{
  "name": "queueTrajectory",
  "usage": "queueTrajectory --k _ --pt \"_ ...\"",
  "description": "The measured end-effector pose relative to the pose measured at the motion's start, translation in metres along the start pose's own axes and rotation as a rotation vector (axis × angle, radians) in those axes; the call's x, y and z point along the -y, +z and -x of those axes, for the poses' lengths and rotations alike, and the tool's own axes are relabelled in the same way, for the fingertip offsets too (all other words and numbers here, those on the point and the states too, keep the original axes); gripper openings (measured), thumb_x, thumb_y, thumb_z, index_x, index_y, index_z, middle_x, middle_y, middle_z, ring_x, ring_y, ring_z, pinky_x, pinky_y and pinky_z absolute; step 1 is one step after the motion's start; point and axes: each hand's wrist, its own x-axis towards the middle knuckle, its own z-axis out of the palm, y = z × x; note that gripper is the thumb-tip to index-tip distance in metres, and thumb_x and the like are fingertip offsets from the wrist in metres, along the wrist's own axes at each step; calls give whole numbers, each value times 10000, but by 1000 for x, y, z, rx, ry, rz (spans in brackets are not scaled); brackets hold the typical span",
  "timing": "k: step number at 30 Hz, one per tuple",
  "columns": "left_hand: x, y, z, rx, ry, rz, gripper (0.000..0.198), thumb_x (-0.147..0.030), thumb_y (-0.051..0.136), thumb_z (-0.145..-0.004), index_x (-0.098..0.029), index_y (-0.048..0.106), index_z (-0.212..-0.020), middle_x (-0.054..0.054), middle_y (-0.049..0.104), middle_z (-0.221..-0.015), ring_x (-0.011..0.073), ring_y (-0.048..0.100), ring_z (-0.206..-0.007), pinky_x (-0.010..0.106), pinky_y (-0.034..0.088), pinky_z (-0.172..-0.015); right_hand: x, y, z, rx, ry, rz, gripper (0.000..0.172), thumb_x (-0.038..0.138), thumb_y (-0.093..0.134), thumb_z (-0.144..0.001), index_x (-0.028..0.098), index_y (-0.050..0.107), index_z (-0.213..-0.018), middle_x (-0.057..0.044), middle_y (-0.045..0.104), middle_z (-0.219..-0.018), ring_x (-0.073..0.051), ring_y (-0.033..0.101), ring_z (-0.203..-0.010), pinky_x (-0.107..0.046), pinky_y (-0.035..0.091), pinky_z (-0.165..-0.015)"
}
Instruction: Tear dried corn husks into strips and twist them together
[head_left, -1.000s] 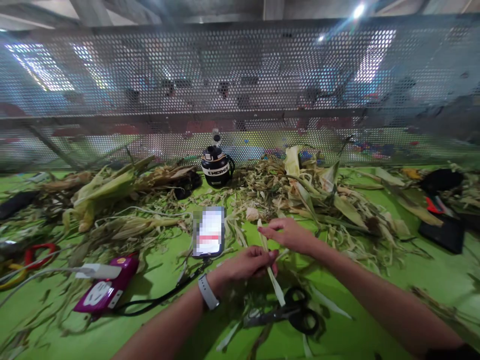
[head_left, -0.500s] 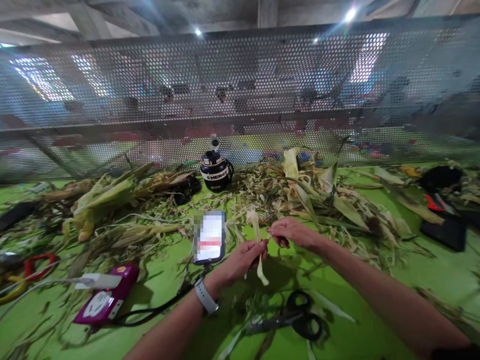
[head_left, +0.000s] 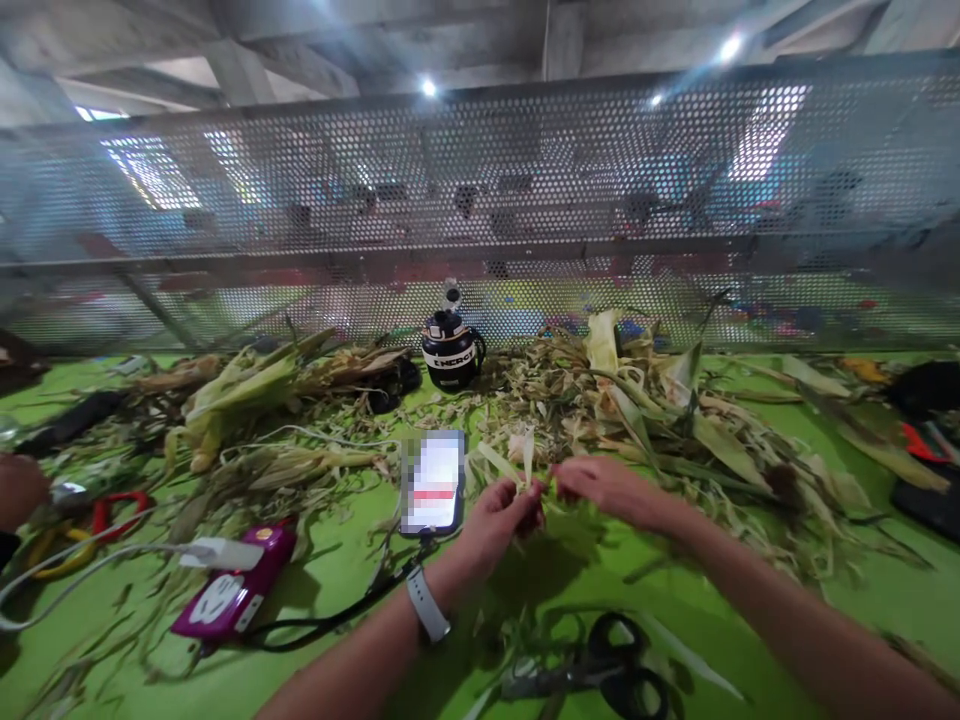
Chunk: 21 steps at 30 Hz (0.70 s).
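Pale corn husk strips stick up in a V from my left hand, whose thumb and fingers are closed on them. Just to the right, my right hand has its fingers pinched together close to the left fingertips. What sits in that pinch is too small and blurred to name. Below both hands lie black-handled scissors among husk scraps on the green table. A phone with a lit screen rests left of my left hand.
Husk heaps spread across the back, with a black jug between them before a perforated metal screen. At left are a purple power bank with cables and red-handled scissors. Another person's hand shows at the left edge.
The strip that hung below my left hand now stands upward with another in a V. My view has swung slightly left, and another person's hand has come in at the left edge.
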Motion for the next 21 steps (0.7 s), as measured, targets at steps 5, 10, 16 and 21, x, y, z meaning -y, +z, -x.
queueTrajectory --k 5,10,16,21 --pt "-7 1 1 -27 3 -106 457 -593 652 -661 -156 519 -676 -54 471 -524 65 363 -475 211 262 -476 4 15 2 249 -62 -93 400 495 396 -902 162 568 -762 -8 577 -708 -131 526 -649 -226 391 -586" --pt "-10 -5 -2 -25 66 -241 462 -603 603 -701 -161 488 -628 -54 428 -536 76 337 -510 220 253 -492 -3 11 -1 170 -79 56 329 389 418 -901 167 508 -676 20 499 -610 -109 447 -574 -214 332 -534" --pt "-7 -9 -7 -24 66 -303 461 -617 569 -715 -165 499 -655 -46 433 -564 91 347 -535 233 259 -511 -3 3 -1 196 -60 108 321 363 416 -896 169 490 -652 17 501 -589 -107 441 -552 -212 320 -516" --pt "-8 -11 -6 -9 51 -315 416 -583 540 -755 -180 488 -665 -46 408 -572 99 319 -537 249 243 -517 -5 -2 0 230 -61 69 334 387 427 -893 175 515 -649 3 530 -586 -122 460 -546 -232 338 -513"
